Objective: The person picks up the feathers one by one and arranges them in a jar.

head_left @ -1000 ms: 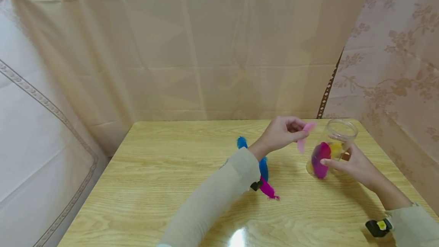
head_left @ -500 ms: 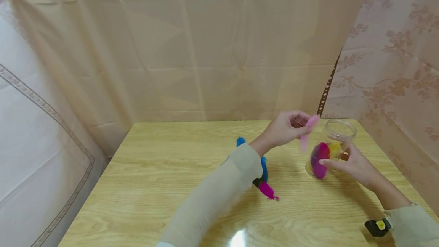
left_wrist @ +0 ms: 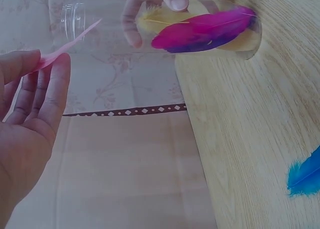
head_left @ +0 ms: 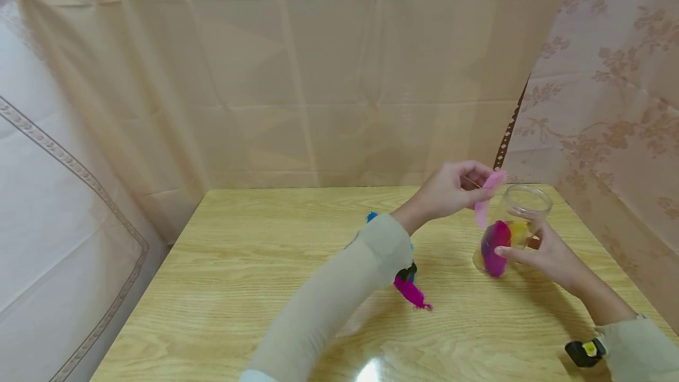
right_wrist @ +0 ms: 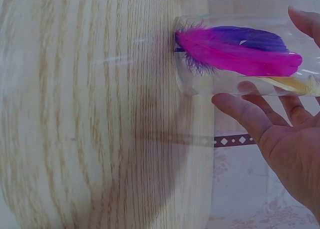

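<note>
My left hand [head_left: 456, 188] pinches a light pink feather [head_left: 481, 212] between thumb and fingers, just left of the mouth of a clear jar [head_left: 526, 200]. In the left wrist view the feather [left_wrist: 65, 50] points toward the jar's threaded rim [left_wrist: 74, 21]. My right hand [head_left: 554, 259] grips the upright jar around its side, with the thumb in front. Inside the jar are a magenta feather [right_wrist: 250, 51], a purple one [right_wrist: 260, 38] and a yellow one [right_wrist: 290, 84]. Fingers behind the jar are partly hidden in the head view.
A magenta feather [head_left: 412, 295] and blue feather [head_left: 372, 216] lie on the wooden table [head_left: 239, 264], partly covered by my left forearm. Beige curtain cloth [head_left: 339, 75] hangs behind the table, and flowered cloth [head_left: 626, 134] hangs at the right.
My left hand has moved up and to the right with the pink feather, closer to the jar's mouth. The right hand and the jar have stayed in place.
</note>
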A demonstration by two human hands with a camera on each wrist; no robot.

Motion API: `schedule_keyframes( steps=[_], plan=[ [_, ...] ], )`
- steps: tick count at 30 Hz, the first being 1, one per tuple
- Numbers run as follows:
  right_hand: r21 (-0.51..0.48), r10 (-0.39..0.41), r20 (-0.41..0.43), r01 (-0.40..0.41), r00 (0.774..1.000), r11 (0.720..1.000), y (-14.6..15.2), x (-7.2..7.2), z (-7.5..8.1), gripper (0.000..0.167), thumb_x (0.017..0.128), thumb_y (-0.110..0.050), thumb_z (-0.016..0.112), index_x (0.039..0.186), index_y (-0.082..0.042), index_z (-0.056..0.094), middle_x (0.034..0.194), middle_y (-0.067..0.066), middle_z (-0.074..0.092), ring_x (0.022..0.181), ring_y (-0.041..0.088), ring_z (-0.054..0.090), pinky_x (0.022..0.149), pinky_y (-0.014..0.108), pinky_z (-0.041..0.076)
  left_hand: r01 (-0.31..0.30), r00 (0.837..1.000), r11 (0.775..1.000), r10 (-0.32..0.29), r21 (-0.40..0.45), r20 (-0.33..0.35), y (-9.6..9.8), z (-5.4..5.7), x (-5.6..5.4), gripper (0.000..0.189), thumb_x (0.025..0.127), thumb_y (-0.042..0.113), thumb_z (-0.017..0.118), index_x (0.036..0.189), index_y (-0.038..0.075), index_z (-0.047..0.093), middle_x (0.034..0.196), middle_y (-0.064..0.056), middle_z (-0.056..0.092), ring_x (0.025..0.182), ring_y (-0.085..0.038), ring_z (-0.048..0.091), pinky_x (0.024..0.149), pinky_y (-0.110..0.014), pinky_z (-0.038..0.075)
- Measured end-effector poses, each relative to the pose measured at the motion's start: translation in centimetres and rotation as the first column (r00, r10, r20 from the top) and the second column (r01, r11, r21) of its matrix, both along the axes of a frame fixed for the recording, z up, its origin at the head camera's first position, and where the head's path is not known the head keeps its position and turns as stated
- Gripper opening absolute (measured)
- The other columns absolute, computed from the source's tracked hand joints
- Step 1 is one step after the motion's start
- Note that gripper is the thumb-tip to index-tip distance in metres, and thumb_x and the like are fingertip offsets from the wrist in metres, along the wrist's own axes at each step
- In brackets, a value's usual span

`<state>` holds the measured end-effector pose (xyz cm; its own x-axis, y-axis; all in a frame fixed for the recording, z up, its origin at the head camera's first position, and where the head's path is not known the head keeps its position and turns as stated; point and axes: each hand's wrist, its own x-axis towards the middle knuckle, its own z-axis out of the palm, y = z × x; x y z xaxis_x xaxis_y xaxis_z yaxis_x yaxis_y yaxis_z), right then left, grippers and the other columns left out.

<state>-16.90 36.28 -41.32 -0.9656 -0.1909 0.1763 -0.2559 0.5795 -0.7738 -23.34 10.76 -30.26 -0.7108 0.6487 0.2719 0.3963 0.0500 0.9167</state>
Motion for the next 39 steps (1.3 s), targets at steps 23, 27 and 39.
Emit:
schedule_keyframes(
  steps=[23, 27, 39],
  plan=[
    [0.002, 0.015, 0.01, -0.015, 1.0, 1.0, -0.2, 0.2, 0.1, 0.084, 0.094, -0.017, 0.074, 0.16, -0.013, 0.021, 0.157, 0.022, 0.029, 0.122, 0.006, 0.037, 0.084, 0.01, 0.039, 0.012, 0.999, 0.998, -0.015, -0.056, -0.05, 1.2, 1.3, 0.0, 0.029, 0.094, 0.004, 0.072, 0.122, 0.002, 0.066, 0.099, -0.002, 0.067, 0.082, -0.006, 0.065, 0.071, -0.02, 0.058],
    [-0.002, 0.019, 0.015, -0.019, 1.0, 1.0, -0.3, 0.2, 0.2, 0.082, 0.094, -0.017, 0.074, 0.158, -0.009, 0.022, 0.156, 0.019, 0.031, 0.122, 0.001, 0.037, 0.085, 0.008, 0.039, 0.01, 0.999, 0.998, -0.013, -0.062, -0.042, 1.7, 1.6, 0.1, 0.026, 0.094, 0.005, 0.071, 0.12, 0.003, 0.067, 0.1, 0.0, 0.068, 0.082, -0.005, 0.066, 0.073, -0.02, 0.058],
    [-0.011, 0.021, 0.019, -0.021, 1.0, 1.0, -0.2, 0.3, 0.1, 0.075, 0.094, -0.016, 0.074, 0.154, -0.016, 0.029, 0.142, 0.008, 0.041, 0.119, 0.011, 0.04, 0.085, 0.011, 0.04, 0.022, 0.999, 0.998, -0.023, -0.067, -0.027, 2.7, 3.8, 1.0, 0.026, 0.095, 0.005, 0.07, 0.121, 0.004, 0.065, 0.1, 0.003, 0.068, 0.087, -0.004, 0.067, 0.075, -0.014, 0.055]
  ],
)
